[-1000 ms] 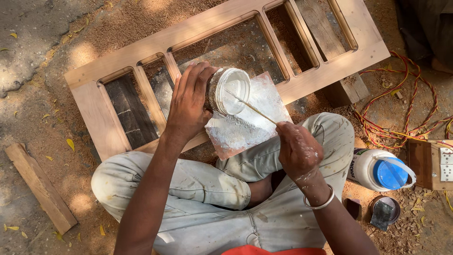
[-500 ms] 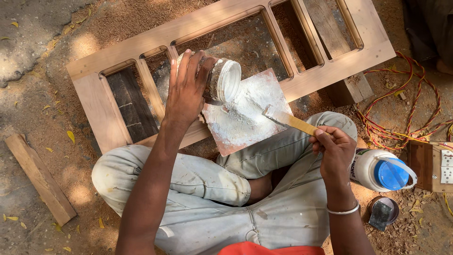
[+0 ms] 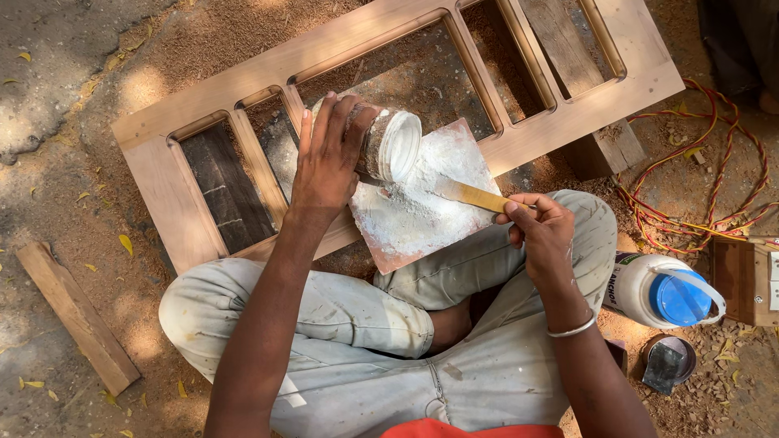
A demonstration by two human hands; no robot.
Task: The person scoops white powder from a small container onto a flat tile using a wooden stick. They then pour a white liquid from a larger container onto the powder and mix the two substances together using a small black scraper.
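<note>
Just below the pale tan wooden door frame point(image 3: 389, 49), the small board point(image 3: 422, 203) is reddish-brown at its edges and coated with white powder, and the jar point(image 3: 389, 144) above it is dusty grey-white. The scraper point(image 3: 471, 195) has a yellowish handle and a whitened blade. Right of the frame, the cable point(image 3: 690, 195) is twisted red and yellow, and the jug point(image 3: 661, 290) is white with a blue lid; the trousers point(image 3: 357, 324) are light grey-beige, speckled with white.
</note>
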